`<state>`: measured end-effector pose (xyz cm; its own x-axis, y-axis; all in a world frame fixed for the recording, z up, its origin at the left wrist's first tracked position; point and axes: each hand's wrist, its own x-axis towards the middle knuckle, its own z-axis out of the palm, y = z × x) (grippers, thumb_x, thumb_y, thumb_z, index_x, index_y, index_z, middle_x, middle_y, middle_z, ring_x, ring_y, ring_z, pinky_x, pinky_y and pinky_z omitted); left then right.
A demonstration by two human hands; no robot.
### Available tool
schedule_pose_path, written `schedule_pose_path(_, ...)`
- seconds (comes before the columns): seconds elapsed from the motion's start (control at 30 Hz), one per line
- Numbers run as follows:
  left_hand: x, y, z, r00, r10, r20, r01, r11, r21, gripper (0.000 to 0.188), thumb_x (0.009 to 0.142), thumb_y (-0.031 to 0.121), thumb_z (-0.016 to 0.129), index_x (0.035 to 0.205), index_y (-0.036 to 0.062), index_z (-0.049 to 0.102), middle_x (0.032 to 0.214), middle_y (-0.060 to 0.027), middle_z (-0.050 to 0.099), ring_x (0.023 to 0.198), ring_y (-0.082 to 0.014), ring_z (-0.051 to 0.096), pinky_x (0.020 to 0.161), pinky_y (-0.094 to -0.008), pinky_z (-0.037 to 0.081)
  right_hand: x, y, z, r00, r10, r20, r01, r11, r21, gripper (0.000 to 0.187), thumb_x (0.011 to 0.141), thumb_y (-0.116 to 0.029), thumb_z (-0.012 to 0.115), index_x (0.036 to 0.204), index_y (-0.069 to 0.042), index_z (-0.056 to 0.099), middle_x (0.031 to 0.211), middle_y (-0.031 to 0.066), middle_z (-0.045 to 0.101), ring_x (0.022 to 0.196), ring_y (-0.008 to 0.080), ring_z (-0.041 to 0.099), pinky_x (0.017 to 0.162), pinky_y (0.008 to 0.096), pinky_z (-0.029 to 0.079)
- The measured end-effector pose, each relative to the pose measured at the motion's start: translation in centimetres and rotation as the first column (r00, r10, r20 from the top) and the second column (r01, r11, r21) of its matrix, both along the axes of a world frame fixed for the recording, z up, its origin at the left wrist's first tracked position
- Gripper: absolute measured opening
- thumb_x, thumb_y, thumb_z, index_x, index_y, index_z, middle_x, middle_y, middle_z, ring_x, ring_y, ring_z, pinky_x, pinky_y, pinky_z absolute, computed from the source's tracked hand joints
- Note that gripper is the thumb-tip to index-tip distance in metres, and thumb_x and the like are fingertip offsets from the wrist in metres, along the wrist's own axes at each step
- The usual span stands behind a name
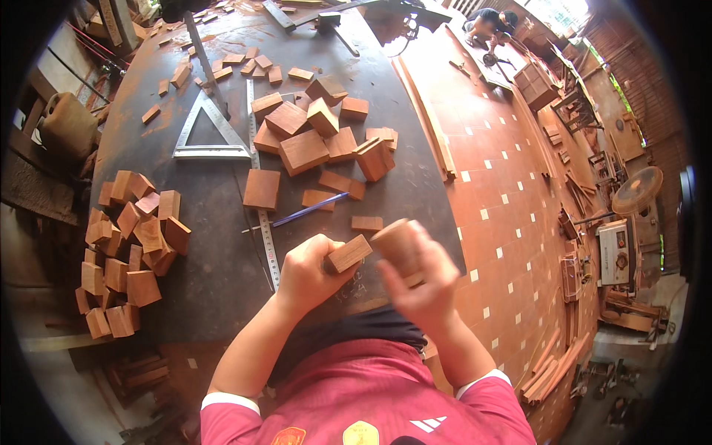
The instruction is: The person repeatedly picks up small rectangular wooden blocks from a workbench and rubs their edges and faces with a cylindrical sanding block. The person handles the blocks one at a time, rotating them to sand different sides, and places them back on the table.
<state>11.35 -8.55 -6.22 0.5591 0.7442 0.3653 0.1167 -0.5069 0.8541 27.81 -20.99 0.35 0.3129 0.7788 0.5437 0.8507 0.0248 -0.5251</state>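
Before us, the dark surface (211, 237) bears the tools and timber, presumably to keep them within reach. On its left side sits a close cluster of wooden blocks (116, 273), packed together, perhaps so none stray. Farther ahead we see a looser heap (304, 152), its blocks leaning on one another as if tipped out rather than arranged. Along the heap's left side a steel ruler (271, 252) runs toward us, partly covered by one block, its markings face up, probably for reading. Just left of it a metal set square (211, 152) lies flat, seemingly put aside.

Over the near part of the surface, our left hand (304, 271) is curled, fingers closed around a rectangular block (348, 254) whose end juts rightward, likely to leave it exposed. Our right hand (430, 278) faces it, thumb and fingers parted only by the blurred wooden piece (397, 245) they grip; we cannot tell whether the two pieces touch. Smallest, a blue pen (308, 210) slants across a little block beyond them, perhaps kept handy.
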Motion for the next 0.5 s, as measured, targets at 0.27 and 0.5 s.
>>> schedule_pose_path(0.27, 0.0, 0.9, 0.4, 0.981, -0.103, 0.163, 0.147, 0.945, -0.292, 0.043, 0.077, 0.012, 0.098, 0.106, 0.0038, 0.068, 0.105, -0.011, 0.077, 0.094, -0.0192, 0.077, 0.083, -0.0327, 0.061, 0.9, -1.6, -1.7, 0.647, 0.073, -0.759, -0.086, 0.996, 0.022, 0.074, 0.086, -0.006, 0.09, 0.149, 0.004, 0.053, 0.132, 0.0148, 0.069, 0.122, 0.0191, 0.067, 0.105, 0.034, 0.053)
schedule_pose_path(0.5, 0.3, 0.8, -0.8, 0.933, -0.119, 0.341, 0.256, 0.883, -0.392, 0.045, 0.075, 0.009, 0.098, 0.108, 0.004, 0.068, 0.113, -0.0114, 0.074, 0.107, -0.0222, 0.074, 0.092, -0.0346, 0.059, 1.0, -1.7, -2.5, 0.601, 0.068, -0.796, -0.123, 0.992, -0.008, 0.065, 0.086, -0.006, 0.086, 0.144, 0.003, 0.057, 0.131, 0.0139, 0.069, 0.121, 0.0195, 0.067, 0.106, 0.0345, 0.053)
